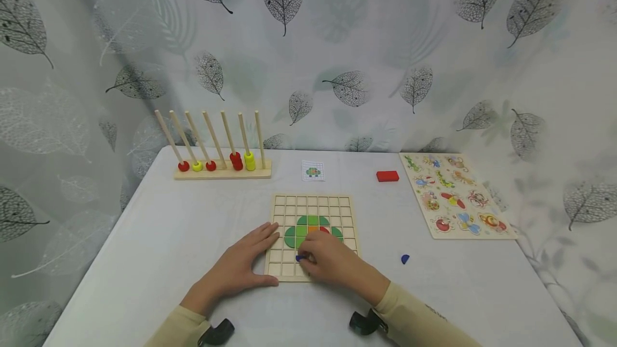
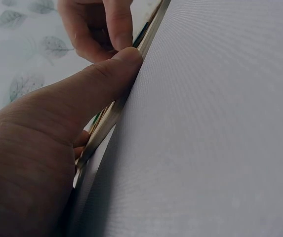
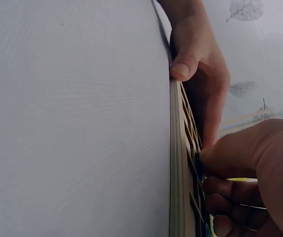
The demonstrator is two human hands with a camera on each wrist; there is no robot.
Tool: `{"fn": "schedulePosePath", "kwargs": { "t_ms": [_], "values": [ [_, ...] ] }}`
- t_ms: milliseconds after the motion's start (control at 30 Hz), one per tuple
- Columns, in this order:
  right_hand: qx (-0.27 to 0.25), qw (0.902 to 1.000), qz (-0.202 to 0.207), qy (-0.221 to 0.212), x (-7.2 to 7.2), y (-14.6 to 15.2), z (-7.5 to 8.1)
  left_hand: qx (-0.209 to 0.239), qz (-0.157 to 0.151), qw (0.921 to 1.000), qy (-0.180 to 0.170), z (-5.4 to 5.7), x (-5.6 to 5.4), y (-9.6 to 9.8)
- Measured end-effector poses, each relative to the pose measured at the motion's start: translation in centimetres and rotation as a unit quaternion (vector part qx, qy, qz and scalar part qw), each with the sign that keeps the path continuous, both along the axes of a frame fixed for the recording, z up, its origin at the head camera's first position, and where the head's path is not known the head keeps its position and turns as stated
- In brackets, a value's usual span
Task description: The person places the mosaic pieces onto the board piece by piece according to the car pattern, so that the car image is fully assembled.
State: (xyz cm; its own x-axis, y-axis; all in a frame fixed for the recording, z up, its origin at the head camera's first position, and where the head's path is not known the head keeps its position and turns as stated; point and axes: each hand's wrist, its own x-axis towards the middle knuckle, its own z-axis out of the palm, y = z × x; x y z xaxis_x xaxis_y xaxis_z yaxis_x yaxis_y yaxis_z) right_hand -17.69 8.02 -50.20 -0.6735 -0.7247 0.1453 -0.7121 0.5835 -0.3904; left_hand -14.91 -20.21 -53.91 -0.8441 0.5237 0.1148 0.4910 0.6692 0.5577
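A wooden grid board [image 1: 289, 209] lies on the white table with green pieces [image 1: 301, 231], an orange piece and a partly covered red piece [image 1: 324, 229] set in its middle cells. My left hand [image 1: 236, 264] rests along the board's left edge, fingers extended and thumb at the near left corner. Over the board's lower part my right hand [image 1: 335, 261] pinches a small dark blue piece [image 1: 299, 258] between thumb and fingers. The right hand hides several cells beneath it. In the right wrist view, the right thumb [image 3: 232, 155] presses close to the board's cells.
Another blue half-round piece [image 1: 405, 258] lies right of the board. Behind the board is a pattern card [image 1: 313, 171], with a red block [image 1: 388, 176] to its right. A peg stand with rings [image 1: 223, 174] stands at back left, an insect picture board [image 1: 455, 197] at right.
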Motion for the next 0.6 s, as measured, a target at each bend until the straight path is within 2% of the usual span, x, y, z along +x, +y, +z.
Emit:
{"fn": "schedulePosePath", "kwargs": {
  "t_ms": [600],
  "values": [
    [0.010,0.9999,-0.003,-0.001,0.00,-0.23,0.12,0.006,0.002,0.9999,-0.009,0.01,-0.02,0.02]
  ]
}}
